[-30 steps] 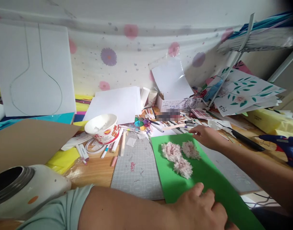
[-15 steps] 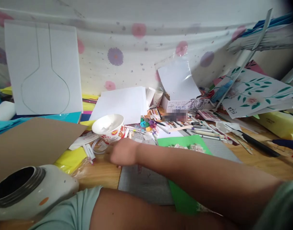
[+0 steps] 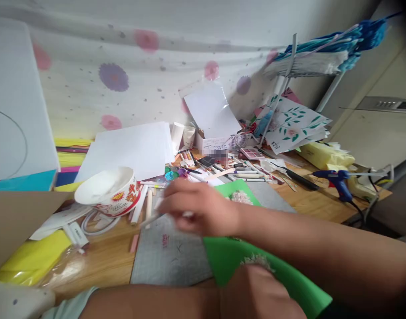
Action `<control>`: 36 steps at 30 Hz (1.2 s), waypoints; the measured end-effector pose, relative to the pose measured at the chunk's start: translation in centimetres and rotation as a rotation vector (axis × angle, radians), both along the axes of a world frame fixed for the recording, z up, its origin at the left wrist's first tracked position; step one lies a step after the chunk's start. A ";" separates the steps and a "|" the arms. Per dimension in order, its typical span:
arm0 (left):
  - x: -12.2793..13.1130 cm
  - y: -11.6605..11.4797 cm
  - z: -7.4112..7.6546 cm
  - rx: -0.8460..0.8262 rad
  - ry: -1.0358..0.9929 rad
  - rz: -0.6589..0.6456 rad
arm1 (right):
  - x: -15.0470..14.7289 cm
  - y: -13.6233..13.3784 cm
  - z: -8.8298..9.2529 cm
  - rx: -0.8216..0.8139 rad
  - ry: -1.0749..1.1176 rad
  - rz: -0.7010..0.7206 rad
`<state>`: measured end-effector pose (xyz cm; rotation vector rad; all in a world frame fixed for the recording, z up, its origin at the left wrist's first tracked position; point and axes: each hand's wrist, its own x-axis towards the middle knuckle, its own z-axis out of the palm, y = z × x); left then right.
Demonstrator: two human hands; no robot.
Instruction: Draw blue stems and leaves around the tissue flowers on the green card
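My right hand (image 3: 198, 206), smeared by motion, is closed in a pinch above the grey mat (image 3: 169, 254). From its fingertips a thin grey stick-like tool (image 3: 153, 219) points left; its kind is too blurred to tell. Low in the view, my left hand (image 3: 259, 290) is over the green sheet (image 3: 219, 261), its fingers mostly hidden. Beside its knuckles lies a pale, crumbly clump (image 3: 256, 260). A similar clump (image 3: 241, 197) sits farther back on the sheet, behind my right wrist. Left of my right hand stands a white paper bowl (image 3: 119, 199) with red print.
Markers and pencils (image 3: 252, 175) are scattered behind the mat, near small paint pots (image 3: 171, 174). At right lie a black-handled knife (image 3: 302, 179) and a blue glue gun (image 3: 339, 184). White sheets (image 3: 123, 150) lean at the back. Brown cardboard (image 3: 20, 226) covers the left side.
My right hand has moved from beside the bowl to over the mat, and the thin tool now shows in it. My left hand has come into view. The view has swung right.
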<state>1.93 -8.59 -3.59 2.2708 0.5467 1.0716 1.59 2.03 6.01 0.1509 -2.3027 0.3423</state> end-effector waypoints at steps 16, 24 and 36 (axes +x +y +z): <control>-0.9 3.8 1.9 -0.806 -0.354 0.290 | 15.4 -3.9 -4.7 -0.450 0.110 -0.463; -2.0 4.5 3.2 -0.182 0.145 0.236 | 17.2 -3.0 -3.6 -1.273 -0.166 -0.254; -2.4 4.6 3.3 0.268 0.315 0.323 | 22.8 2.6 -4.3 -1.337 0.192 -0.483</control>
